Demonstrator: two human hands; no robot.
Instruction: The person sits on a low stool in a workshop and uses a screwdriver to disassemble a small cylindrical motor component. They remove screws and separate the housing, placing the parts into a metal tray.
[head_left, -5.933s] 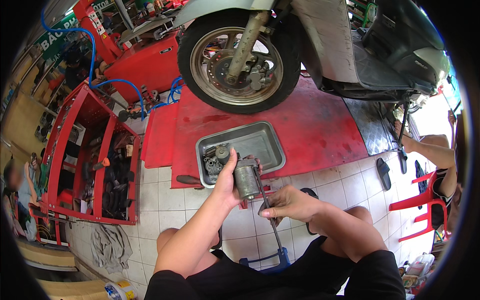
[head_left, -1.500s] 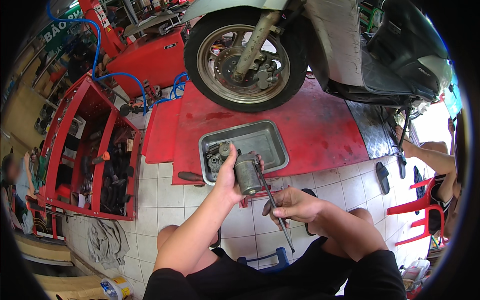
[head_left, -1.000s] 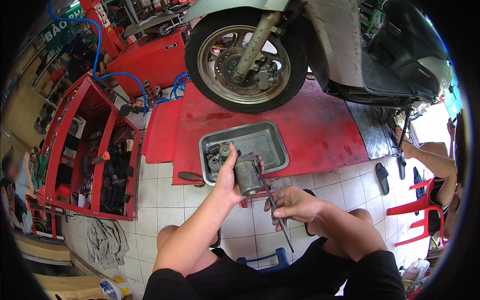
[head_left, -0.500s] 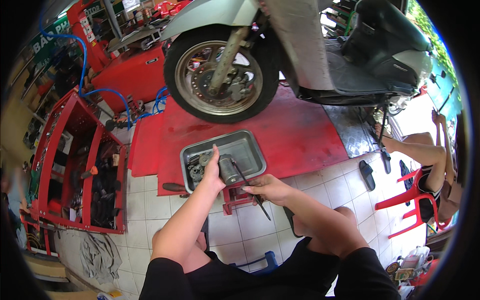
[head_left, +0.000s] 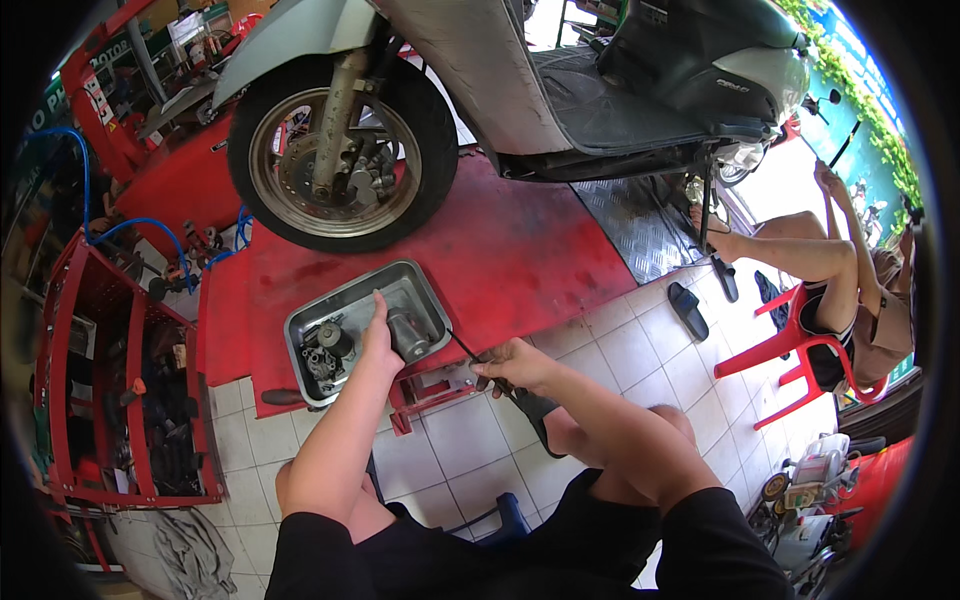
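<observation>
My left hand (head_left: 379, 343) is over the metal tray (head_left: 296, 352), thumb up, closed on a grey metal cylinder (head_left: 408, 336). Its fingers are mostly hidden behind the cylinder. To the right of the tray, my right hand (head_left: 514, 366) grips a thin black rod (head_left: 461, 345). The rod's tip points up and left toward the tray's right rim, apart from the cylinder. Several greasy metal parts (head_left: 326, 350) lie in the tray's left side, next to my left hand.
The tray rests on a red platform (head_left: 510, 260) below a scooter's front wheel (head_left: 342, 150). A red tool cabinet (head_left: 128, 390) stands at left. At right, a person (head_left: 815, 262) sits on a red plastic chair (head_left: 765, 350), near a black slipper (head_left: 687, 311).
The view has swung right, so the scene sits further left. The rod, earlier against the cylinder, is now drawn off to the right. The cylinder appears lower into the tray.
</observation>
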